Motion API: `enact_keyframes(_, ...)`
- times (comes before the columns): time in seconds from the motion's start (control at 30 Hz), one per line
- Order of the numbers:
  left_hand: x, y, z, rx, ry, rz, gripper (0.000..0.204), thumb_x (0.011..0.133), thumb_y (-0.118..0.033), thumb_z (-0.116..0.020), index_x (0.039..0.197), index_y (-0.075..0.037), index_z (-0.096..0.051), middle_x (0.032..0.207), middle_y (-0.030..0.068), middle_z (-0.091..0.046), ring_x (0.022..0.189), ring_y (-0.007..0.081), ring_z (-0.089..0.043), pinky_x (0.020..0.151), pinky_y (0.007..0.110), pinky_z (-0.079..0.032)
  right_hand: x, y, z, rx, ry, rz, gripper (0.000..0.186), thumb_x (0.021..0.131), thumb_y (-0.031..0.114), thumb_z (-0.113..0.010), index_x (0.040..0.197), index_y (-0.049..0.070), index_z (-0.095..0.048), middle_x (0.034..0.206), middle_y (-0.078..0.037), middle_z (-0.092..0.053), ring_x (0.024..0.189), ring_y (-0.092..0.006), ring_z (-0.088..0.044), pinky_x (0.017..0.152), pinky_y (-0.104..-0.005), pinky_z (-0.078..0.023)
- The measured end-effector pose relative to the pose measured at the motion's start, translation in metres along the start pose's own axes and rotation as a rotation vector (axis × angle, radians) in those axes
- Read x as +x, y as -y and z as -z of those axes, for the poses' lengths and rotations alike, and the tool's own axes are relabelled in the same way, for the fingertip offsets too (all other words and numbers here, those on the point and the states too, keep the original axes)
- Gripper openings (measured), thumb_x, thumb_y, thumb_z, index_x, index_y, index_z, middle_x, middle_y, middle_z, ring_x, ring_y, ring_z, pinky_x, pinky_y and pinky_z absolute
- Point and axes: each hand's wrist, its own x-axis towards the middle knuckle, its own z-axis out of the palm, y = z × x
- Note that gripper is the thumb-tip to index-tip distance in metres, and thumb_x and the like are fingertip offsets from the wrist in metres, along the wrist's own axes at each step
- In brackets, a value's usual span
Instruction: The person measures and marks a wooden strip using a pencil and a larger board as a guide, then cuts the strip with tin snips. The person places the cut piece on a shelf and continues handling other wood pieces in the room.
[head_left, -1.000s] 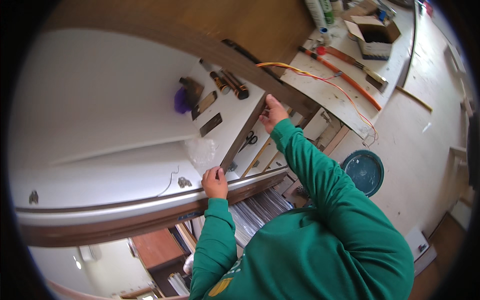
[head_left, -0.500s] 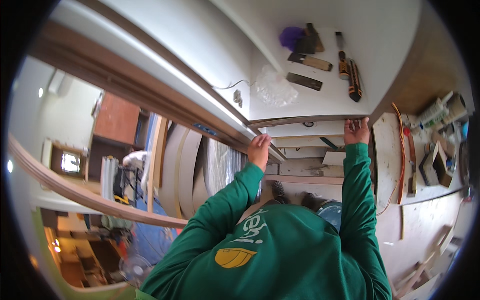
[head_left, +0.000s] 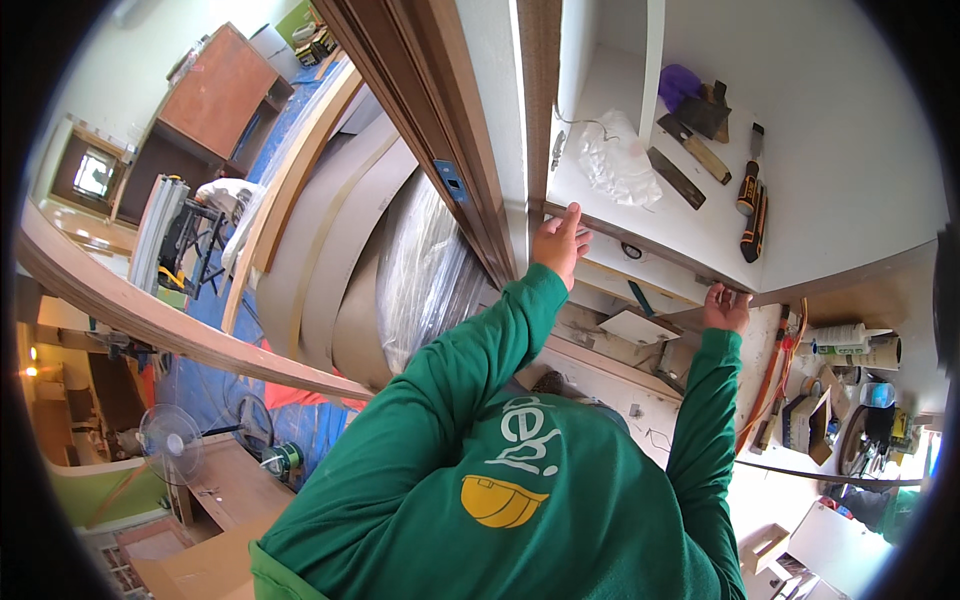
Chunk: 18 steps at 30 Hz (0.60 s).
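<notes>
Left hand [head_left: 561, 243]: fingers apart. Right hand [head_left: 727, 309]: fingers curled, clamping unclear. Both at straight brown edging [head_left: 672, 258]; crinkled plastic [head_left: 615, 165] behind.

Wearing a loose green top [head_left: 640, 500], displaying white lettering [head_left: 524, 440] and a yellow hard-hat-shaped print [head_left: 502, 502] beside it, showing long matching sleeves [head_left: 455, 375], creasing and narrowing toward the cuffs [head_left: 721, 343].

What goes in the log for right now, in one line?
left hand: by left end of brown edge strip | right hand: touching its right end | on white shelf: crumpled clear plastic, orange-black tools
</notes>
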Motion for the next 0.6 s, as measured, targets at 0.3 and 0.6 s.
enact_keyframes(0.3, 0.004, -0.006, -0.001, 0.021, -0.023, 0.011, 0.063, 0.09, -0.057, -0.08, 0.114, -0.001, -0.065, 0.107, 0.0092, -0.066, 0.097, 0.0212, -0.071, 0.08, 0.034, -0.054, 0.012, 0.002, 0.004, -0.01, 0.007, 0.023, 0.024, 0.112, 0.031, -0.055, 0.129, 0.016, -0.061, 0.123, -0.007, -0.059, 0.108, -0.0246, -0.055, 0.085, -0.0427, -0.057)
enact_keyframes(0.6, 0.017, 0.001, 0.006, 0.05, 0.021, -0.003, 0.059, 0.091, -0.056, -0.08, 0.109, -0.002, -0.065, 0.101, 0.0081, -0.067, 0.092, 0.0195, -0.07, 0.076, 0.034, -0.056, 0.029, 0.004, 0.018, -0.03, 0.136, 0.023, 0.028, 0.111, 0.038, -0.052, 0.125, 0.015, -0.06, 0.116, -0.007, -0.066, 0.101, -0.0259, -0.062, 0.082, -0.0447, -0.059)
